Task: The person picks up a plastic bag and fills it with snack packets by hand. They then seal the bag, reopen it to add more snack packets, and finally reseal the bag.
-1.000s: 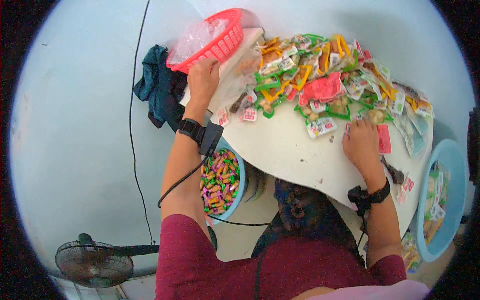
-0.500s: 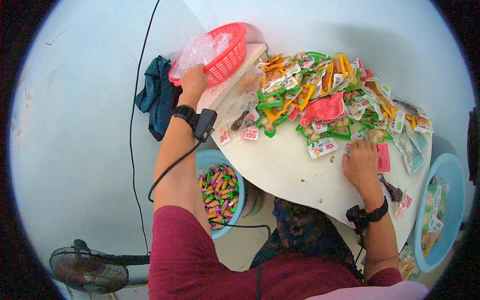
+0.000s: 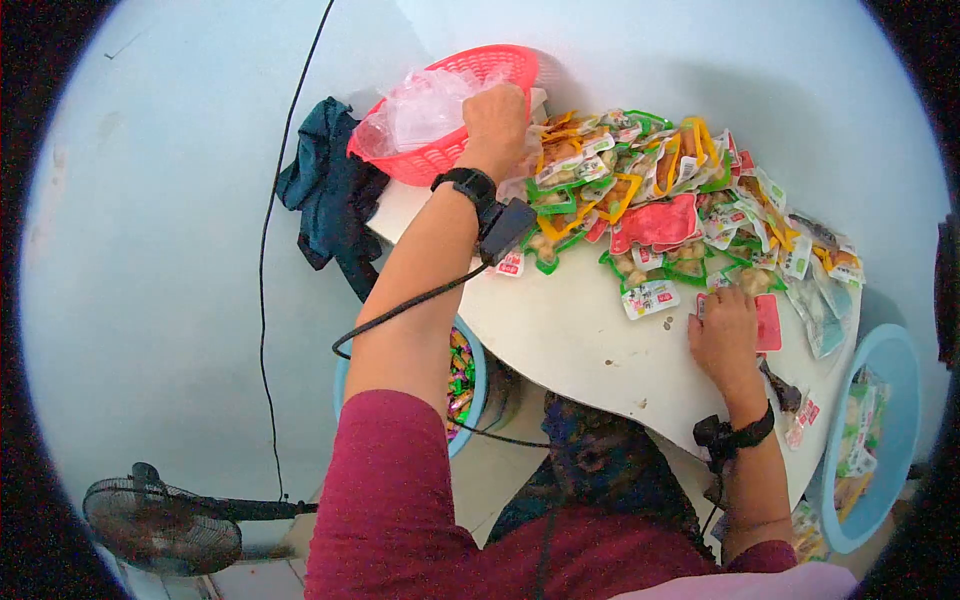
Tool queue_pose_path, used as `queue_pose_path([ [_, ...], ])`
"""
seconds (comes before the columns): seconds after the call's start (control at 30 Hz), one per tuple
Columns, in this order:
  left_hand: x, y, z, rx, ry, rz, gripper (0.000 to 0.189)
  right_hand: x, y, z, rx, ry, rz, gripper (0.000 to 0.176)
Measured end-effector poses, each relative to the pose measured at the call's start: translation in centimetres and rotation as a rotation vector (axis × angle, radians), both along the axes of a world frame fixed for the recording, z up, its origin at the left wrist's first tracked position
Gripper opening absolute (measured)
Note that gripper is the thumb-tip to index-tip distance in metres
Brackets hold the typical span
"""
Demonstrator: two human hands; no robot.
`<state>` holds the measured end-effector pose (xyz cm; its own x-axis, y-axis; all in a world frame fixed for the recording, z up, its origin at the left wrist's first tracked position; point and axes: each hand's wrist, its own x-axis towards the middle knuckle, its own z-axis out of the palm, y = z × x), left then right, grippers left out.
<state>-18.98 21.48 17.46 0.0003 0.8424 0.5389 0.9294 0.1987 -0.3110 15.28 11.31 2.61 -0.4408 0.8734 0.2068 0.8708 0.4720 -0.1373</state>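
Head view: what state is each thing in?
Left hand, at red basket, grip unclear
Right hand, over red packet
Red basket, holding clear plastic
Snack packets, heaped on table
Left blue tub, holding wrapped pieces
Right blue tub, holding packets
Dark garment, bunched
Fan, spin unclear

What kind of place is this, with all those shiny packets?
Probably a small workroom where packaged snacks are handled, though I can't be sure. Colourful packets are heaped on a white table, clear plastic fills a red basket, and a blue tub holds more packets.
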Motion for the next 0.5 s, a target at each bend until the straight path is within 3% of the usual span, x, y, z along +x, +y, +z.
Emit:
queue_pose_path([
  [0.23, -2.7, 3.7, -0.5, 0.048, -0.193, 0.096, 0.027, 0.0, -0.2, -0.5, 0.131, 0.070, 0.036, 0.034],
  [0.33, -2.4, 3.7, 0.1, 0.036, -0.275, 0.000, 0.039, 0.1, 0.0, -0.7, 0.140, 0.076, 0.040, 0.035],
  [0.43, -2.3, 3.3, 1.7, 0.321, -0.330, -0.016, 0.050, 0.1, -0.1, -0.5, 0.107, 0.064, 0.034, 0.035],
  [0.5, -4.0, 1.8, 3.5, 0.361, -0.162, 0.070, 0.052, 0.1, 0.0, -0.7, 0.110, 0.075, 0.043, 0.036],
])
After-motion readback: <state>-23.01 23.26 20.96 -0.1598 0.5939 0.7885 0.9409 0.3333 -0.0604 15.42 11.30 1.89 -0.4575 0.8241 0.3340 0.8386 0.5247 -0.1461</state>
